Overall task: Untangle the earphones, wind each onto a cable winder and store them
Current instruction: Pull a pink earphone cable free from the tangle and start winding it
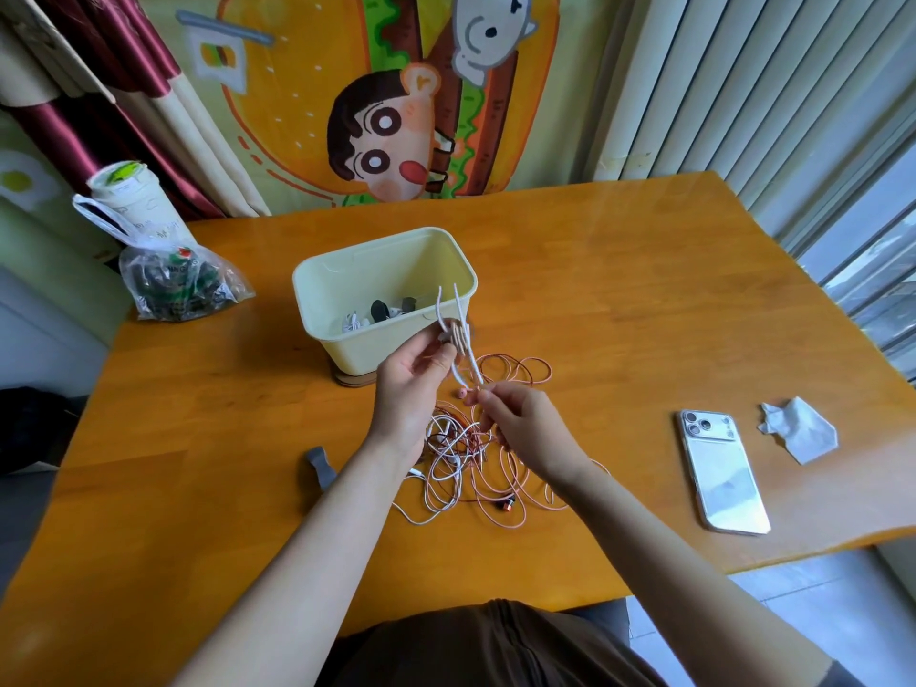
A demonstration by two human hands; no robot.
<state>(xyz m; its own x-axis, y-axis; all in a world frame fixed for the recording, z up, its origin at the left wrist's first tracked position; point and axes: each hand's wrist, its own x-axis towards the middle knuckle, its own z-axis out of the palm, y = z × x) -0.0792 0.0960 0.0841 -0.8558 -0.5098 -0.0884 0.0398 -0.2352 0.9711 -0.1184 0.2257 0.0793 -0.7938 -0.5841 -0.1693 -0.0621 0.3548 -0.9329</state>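
Head view: two hands (407, 384) (526, 422), one winder (459, 334), one pinched cable (470, 365), one bin (362, 350).

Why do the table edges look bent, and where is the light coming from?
Head view: the wide-angle lens bows the table edges and blinds; daylight from the window at right puts a pale sheen on the tabletop and phone; the cable between the left hand and right hand looks slightly blurred.
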